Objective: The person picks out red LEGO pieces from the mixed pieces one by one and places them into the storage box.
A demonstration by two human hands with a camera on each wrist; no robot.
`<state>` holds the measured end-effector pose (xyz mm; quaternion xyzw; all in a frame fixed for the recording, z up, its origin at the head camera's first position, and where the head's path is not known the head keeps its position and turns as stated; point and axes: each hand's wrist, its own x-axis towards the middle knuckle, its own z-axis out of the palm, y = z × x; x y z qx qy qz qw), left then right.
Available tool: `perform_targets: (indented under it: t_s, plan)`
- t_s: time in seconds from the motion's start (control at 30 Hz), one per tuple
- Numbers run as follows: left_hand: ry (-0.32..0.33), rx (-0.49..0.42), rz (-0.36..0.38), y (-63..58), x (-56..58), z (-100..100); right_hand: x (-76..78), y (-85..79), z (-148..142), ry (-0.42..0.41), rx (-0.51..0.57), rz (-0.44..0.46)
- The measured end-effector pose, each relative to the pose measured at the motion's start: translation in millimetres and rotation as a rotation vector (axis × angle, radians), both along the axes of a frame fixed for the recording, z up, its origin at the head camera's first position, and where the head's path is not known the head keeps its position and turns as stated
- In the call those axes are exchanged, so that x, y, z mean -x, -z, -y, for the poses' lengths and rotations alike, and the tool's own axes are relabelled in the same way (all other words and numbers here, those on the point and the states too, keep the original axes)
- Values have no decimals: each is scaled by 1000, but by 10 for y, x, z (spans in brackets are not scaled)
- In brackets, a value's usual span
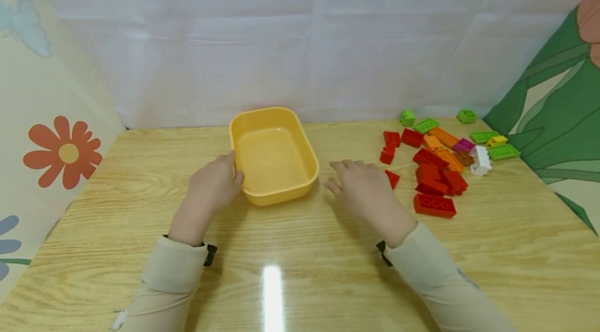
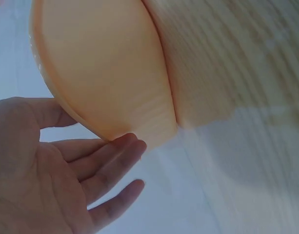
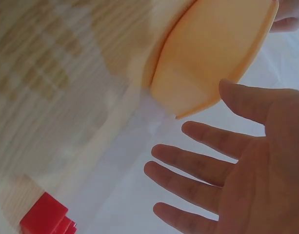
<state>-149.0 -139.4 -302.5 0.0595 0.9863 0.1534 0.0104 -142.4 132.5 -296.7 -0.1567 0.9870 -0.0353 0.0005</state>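
Note:
A yellow plastic basin (image 1: 276, 196) stands on the wooden table. My left hand (image 1: 214, 183) pinches its left rim, thumb over the inside and fingers against the outer wall. In the left wrist view the basin (image 2: 105, 63) fills the upper part, and the thumb of the left hand (image 2: 56, 170) is partly hidden behind the rim. To the right of the basin, my right hand (image 1: 367, 191) hovers with fingers spread and holds nothing. The right wrist view shows a small gap between most fingers of the right hand (image 3: 247, 161) and the basin (image 3: 203, 58).
Right of the right hand lie many toy bricks: red bricks (image 1: 435, 206), orange bricks (image 1: 442, 137), green bricks (image 1: 503, 152), and a white brick (image 1: 480, 160). One red brick (image 1: 391, 179) lies close beside the right hand. A white cloth (image 1: 309, 50) hangs behind the table (image 1: 323, 280).

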Motion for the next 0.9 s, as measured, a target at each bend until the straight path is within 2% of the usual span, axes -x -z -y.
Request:
perform_targets:
  t_s: [0.17, 0.37, 0.5, 0.67, 0.9]
  plan:
    - [38, -67, 37, 32, 6, -67, 30, -40, -66, 29, 14, 16]
    - [68, -132, 47, 41, -3, -149, 66, -78, -130, 23, 15, 20]
    - [90, -211, 46, 79, 2, -198, 92, -143, -210, 38, 40, 25]
    - [93, -360, 82, 140, 10, -255, 111, -239, -341, 81, 48, 37]
    - [130, -743, 181, 217, 60, -333, 160, -296, -535, 129, 46, 47]
